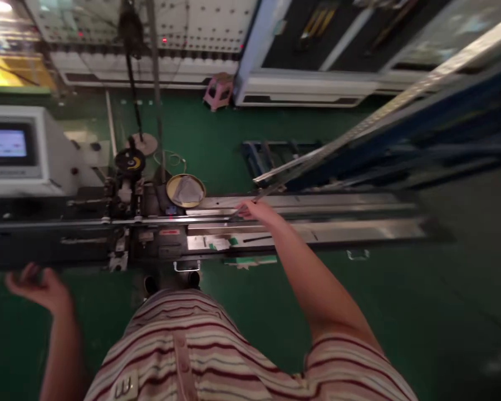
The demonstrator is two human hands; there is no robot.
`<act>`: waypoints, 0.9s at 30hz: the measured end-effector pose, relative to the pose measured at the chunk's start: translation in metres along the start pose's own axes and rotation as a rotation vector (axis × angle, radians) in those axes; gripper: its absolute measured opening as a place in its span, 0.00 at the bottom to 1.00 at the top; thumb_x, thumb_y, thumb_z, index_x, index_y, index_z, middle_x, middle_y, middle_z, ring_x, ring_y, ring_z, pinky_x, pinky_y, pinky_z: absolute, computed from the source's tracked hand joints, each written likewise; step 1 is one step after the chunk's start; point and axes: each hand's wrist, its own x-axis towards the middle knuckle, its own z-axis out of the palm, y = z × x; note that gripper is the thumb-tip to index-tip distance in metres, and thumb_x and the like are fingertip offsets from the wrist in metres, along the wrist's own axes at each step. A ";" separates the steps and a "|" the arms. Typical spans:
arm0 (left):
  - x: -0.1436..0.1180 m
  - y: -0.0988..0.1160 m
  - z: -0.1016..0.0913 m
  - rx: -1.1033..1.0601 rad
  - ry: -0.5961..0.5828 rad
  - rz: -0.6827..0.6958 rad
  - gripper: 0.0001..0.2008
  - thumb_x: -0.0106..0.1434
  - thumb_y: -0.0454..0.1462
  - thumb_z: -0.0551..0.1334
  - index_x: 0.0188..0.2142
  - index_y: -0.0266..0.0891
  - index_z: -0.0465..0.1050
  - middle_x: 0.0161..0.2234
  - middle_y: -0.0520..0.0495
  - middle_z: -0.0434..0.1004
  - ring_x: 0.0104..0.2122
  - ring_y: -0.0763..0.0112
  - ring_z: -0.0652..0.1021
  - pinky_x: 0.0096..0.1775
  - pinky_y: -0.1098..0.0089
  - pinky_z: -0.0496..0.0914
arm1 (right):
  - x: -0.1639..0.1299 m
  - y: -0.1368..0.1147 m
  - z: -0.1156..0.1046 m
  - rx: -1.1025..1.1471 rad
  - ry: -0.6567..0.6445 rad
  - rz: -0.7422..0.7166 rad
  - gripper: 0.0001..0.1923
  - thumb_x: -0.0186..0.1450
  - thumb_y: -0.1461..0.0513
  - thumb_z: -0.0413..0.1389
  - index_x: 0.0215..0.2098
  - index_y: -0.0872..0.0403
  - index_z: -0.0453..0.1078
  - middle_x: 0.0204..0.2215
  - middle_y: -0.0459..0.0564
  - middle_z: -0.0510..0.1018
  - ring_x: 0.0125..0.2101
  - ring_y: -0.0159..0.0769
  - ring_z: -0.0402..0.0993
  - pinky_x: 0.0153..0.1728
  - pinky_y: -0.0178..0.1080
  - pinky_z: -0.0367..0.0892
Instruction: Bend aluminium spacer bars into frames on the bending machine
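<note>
My right hand (254,210) reaches forward over a long metal machine bed (359,229) and grips the near end of a long thin metal strip (371,120) that slants up to the far right. My left hand (39,287) hangs in the air at the lower left, fingers loosely curled, holding nothing, in front of the dark machine rail (45,245). A round yellow-rimmed dish (186,191) sits on the machine just left of my right hand. My striped shirt (200,351) fills the bottom of the view.
A white control box with a lit screen (8,146) stands at the left. A cutting head with a black wheel (129,161) sits beside the dish. Blue racks (442,133) rise at the right. A pink stool (218,89) stands on the green floor (217,139).
</note>
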 end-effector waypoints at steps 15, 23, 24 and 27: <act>0.008 -0.165 -0.166 -0.104 0.202 -0.107 0.26 0.64 0.37 0.61 0.61 0.45 0.63 0.54 0.39 0.71 0.53 0.66 0.74 0.49 0.68 0.72 | -0.116 -0.089 0.325 -0.264 -0.347 -0.260 0.15 0.64 0.60 0.50 0.36 0.56 0.79 0.37 0.54 0.82 0.36 0.40 0.80 0.37 0.39 0.76; 0.049 -0.238 -0.263 -0.057 0.249 -0.197 0.24 0.64 0.38 0.61 0.60 0.44 0.66 0.54 0.39 0.73 0.52 0.65 0.75 0.48 0.67 0.73 | -0.161 -0.142 0.497 -0.377 -0.429 -0.411 0.17 0.64 0.59 0.50 0.38 0.56 0.80 0.34 0.51 0.82 0.31 0.36 0.80 0.35 0.37 0.75; 0.056 -0.245 -0.273 -0.059 0.256 -0.198 0.24 0.64 0.38 0.61 0.60 0.44 0.66 0.54 0.39 0.73 0.52 0.65 0.75 0.48 0.67 0.72 | -0.166 -0.148 0.518 -0.384 -0.427 -0.428 0.17 0.64 0.59 0.51 0.38 0.56 0.80 0.34 0.51 0.83 0.30 0.36 0.80 0.36 0.36 0.75; 0.081 -0.262 -0.293 -0.071 0.243 -0.186 0.24 0.64 0.39 0.62 0.59 0.43 0.67 0.54 0.39 0.73 0.52 0.65 0.75 0.48 0.67 0.72 | -0.180 -0.168 0.579 -0.390 -0.405 -0.459 0.17 0.64 0.60 0.51 0.38 0.56 0.81 0.31 0.49 0.82 0.29 0.34 0.79 0.38 0.36 0.75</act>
